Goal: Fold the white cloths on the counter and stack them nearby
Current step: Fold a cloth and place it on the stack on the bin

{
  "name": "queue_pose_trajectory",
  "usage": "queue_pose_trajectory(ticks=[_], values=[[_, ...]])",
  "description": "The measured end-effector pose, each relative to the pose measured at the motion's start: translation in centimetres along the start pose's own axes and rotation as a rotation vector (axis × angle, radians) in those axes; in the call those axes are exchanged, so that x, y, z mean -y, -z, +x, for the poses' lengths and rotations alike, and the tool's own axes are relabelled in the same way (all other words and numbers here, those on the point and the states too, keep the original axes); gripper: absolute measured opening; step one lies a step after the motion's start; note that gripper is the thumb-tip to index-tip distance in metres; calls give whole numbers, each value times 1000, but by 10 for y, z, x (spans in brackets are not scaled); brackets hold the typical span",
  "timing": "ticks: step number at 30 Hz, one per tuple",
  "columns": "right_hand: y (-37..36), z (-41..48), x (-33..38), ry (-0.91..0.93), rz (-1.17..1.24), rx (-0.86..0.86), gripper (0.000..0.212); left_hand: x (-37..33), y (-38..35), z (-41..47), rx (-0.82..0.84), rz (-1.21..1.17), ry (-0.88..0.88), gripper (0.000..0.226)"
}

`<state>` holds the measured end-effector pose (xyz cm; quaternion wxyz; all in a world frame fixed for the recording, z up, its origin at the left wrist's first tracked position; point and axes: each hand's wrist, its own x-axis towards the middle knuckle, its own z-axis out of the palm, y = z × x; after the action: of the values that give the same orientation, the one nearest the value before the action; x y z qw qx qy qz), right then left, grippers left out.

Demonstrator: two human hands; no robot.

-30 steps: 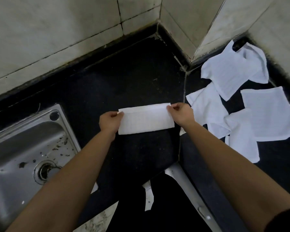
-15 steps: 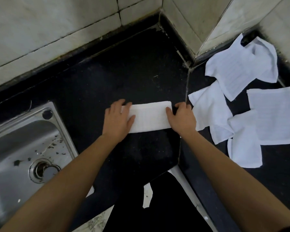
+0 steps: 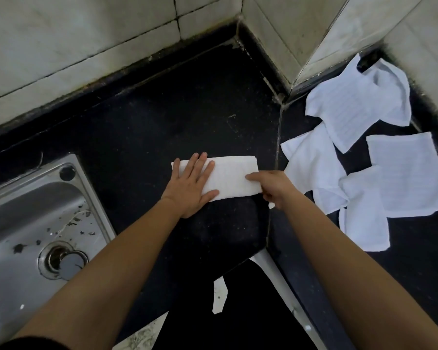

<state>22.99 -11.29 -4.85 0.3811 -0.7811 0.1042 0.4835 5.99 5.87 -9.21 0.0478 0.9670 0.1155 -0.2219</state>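
A white cloth folded into a long strip lies flat on the black counter. My left hand presses flat on the strip's left half, fingers straight and spread. At the strip's right end my right hand pinches the near corner, thumb on top and fingers curled under. Several unfolded white cloths lie loose and overlapping on the counter to the right.
A steel sink with its drain sits at the left. Tiled walls run along the back, and a tiled corner pillar juts in at the upper right. The counter's front edge is just below my hands.
The strip went from being held up by both ends to lying on the counter. My left hand then spread flat over its left half, and my right hand shifted to the right corner.
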Motion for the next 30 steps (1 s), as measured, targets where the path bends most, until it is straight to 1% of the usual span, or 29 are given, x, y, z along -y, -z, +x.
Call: queue_pose_trajectory(ticks=[2,3,4,6,7,8,9,10,11,13,15,17,19,20,22,23,24,26,28,30], values=[[1,-3,2,-53,114,13,27,-3,4,-5,-29,-71,34,81],[0,-6,4,-55,155,21,28,-3,8,-10,-85,-158,92,79],[-2,-8,6,-38,185,16,25,-2,11,-15,-177,-270,182,74],[-9,-13,10,79,168,-57,13,6,12,-27,-422,-476,421,59],[-14,-17,13,175,99,-113,8,15,11,-33,-504,-593,544,51],[-21,-22,16,282,2,-169,7,27,8,-38,-532,-743,659,43],[-30,-28,20,381,-97,-220,11,39,4,-43,-503,-900,766,37],[-41,-33,23,462,-181,-259,16,49,0,-47,-439,-1033,845,33],[-52,-38,25,521,-246,-289,22,57,-3,-51,-380,-1131,879,31],[-80,-45,31,597,-365,-317,31,65,-7,-59,-323,-1292,873,29],[-110,-49,32,630,-489,-280,36,67,-7,-61,-300,-1409,856,24],[-137,-49,27,621,-628,-153,40,70,-6,-62,-302,-1448,845,19],[-155,-47,16,606,-751,12,44,73,-5,-62,-306,-1462,843,20],[-158,-47,10,609,-773,75,48,74,-5,-62,-305,-1464,846,22],[-153,-47,0,622,-713,131,56,73,-7,-62,-295,-1463,855,25],[-147,-47,-4,639,-655,122,54,73,-8,-62,-291,-1459,857,27],[-139,-46,-7,669,-603,84,48,72,-8,-61,-292,-1456,861,27],[-120,-42,-12,715,-516,-40,32,70,-7,-59,-300,-1420,859,24],[-102,-37,-15,691,-438,-128,26,63,-5,-57,-332,-1326,834,22],[-90,-34,-18,703,-450,-180,24,51,-3,-60,-420,-1162,746,18]])
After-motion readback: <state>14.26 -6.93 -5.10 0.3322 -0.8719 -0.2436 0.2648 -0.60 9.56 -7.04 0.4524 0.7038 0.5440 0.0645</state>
